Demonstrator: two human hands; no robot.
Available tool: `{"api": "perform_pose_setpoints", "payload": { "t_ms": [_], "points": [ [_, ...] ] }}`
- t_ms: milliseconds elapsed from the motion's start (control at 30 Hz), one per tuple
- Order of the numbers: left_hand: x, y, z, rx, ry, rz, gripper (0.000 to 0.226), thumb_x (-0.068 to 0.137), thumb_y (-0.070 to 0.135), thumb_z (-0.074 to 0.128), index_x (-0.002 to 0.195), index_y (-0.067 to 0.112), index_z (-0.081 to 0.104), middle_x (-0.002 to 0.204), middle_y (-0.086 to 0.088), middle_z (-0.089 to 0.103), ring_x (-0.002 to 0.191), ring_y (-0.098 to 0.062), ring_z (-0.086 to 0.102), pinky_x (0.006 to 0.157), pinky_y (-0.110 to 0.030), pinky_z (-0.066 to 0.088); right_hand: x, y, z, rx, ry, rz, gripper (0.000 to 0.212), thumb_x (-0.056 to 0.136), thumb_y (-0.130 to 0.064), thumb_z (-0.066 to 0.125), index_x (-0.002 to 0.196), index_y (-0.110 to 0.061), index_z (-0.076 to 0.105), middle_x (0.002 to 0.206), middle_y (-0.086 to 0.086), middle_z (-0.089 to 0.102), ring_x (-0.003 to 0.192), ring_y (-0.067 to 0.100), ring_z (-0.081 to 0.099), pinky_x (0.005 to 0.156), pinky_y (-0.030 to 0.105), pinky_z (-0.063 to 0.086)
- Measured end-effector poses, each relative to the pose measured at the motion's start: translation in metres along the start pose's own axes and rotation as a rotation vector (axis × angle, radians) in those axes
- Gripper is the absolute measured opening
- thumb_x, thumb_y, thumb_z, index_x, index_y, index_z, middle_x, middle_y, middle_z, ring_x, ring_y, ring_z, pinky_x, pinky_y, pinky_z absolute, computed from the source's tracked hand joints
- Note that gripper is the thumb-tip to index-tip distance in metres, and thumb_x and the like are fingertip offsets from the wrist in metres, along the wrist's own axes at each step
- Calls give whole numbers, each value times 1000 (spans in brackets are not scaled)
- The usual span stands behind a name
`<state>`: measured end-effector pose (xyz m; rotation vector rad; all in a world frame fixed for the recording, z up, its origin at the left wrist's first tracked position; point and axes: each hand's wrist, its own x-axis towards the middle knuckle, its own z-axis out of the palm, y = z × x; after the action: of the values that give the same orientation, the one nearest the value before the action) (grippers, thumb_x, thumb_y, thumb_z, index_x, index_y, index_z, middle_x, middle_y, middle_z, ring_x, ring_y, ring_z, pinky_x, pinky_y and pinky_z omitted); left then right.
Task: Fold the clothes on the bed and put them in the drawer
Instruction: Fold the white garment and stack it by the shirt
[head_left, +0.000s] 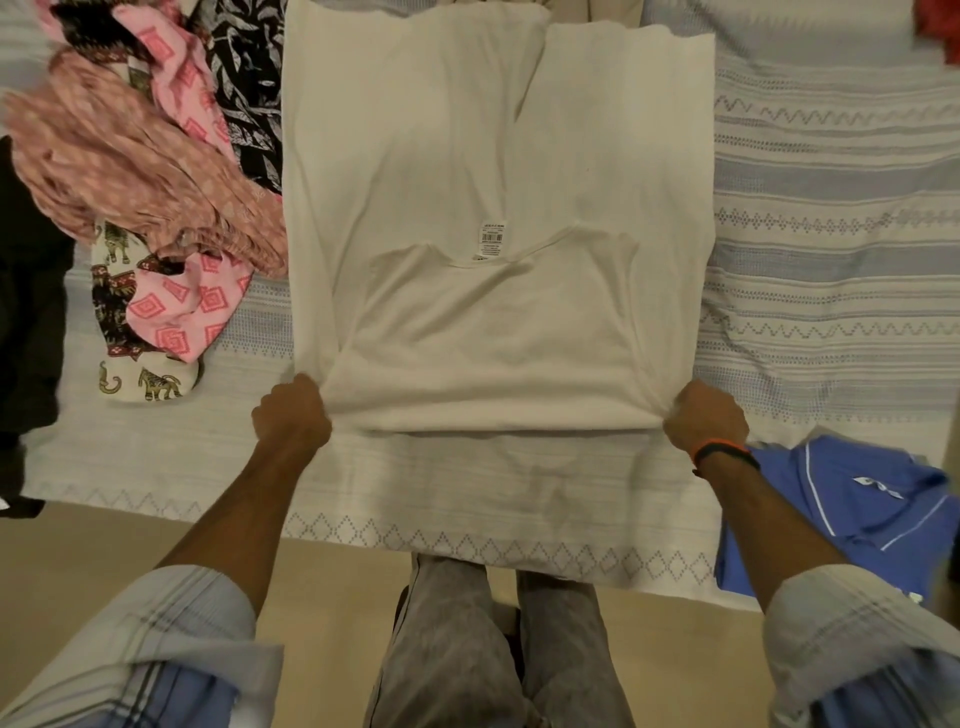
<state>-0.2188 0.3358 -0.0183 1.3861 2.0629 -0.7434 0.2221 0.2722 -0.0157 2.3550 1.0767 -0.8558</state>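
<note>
Head view: both hands, left hand (291, 415) and right hand (705, 420), are gripping the cream shirt (493, 156) mid-fold on the bed (831, 286); next, probably another fold.

White tag (493, 234) inside neck of cream shirt (493, 338): barcode plus small print lines, too small to read. White mark on blue shirt (878, 488) chest blurred, illegible. No other text.

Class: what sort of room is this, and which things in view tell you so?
Probably a bedroom. A striped bedspread covers a bed, a heap of clothes lies on it, and both hands, left and right, hold a white shirt over it.
</note>
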Motion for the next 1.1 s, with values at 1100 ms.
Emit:
{"api": "perform_pose_setpoints", "payload": {
  "t_ms": [1100],
  "points": [
    [73, 113, -55, -361, 678, 455, 35, 84, 9, 61, 119, 10, 55, 123, -15, 55, 111, -35, 51, 95, -40, 38, 60, -132, -31, 164, 552, -522, 35, 89, -15, 59, 123, -7, 55, 130, 16, 50, 117, 38, 49, 91, 45, 40]
  ]
}}
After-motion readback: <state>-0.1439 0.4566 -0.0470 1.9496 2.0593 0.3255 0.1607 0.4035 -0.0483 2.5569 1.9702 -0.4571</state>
